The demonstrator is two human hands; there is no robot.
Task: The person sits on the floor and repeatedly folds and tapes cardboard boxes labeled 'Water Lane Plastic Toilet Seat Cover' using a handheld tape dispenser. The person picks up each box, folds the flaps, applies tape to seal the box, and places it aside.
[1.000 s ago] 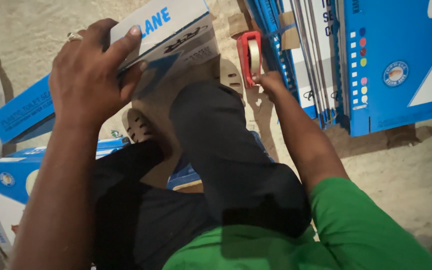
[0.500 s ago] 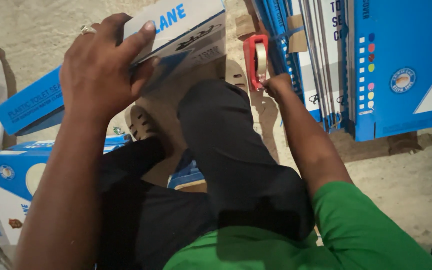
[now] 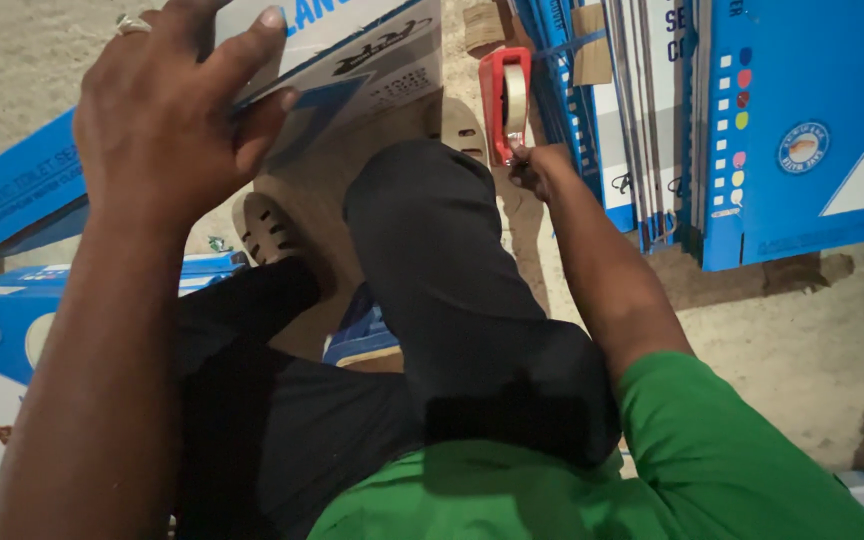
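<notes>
Box [image 3: 352, 50] lifted higher than a moment ago, top edge now cut off, left hand [image 3: 167, 120] gripping its side, right hand [image 3: 537, 165] holding red tape dispenser [image 3: 505, 100], fingers partly hidden behind knee [image 3: 422, 210]

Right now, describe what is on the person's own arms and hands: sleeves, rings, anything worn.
The left hand wears one pale metal ring on a finger; that arm is bare as far as the picture shows. The right hand shows no ring or glove from this angle. A bright green short sleeve covers the right upper arm, leaving the forearm bare.
</notes>
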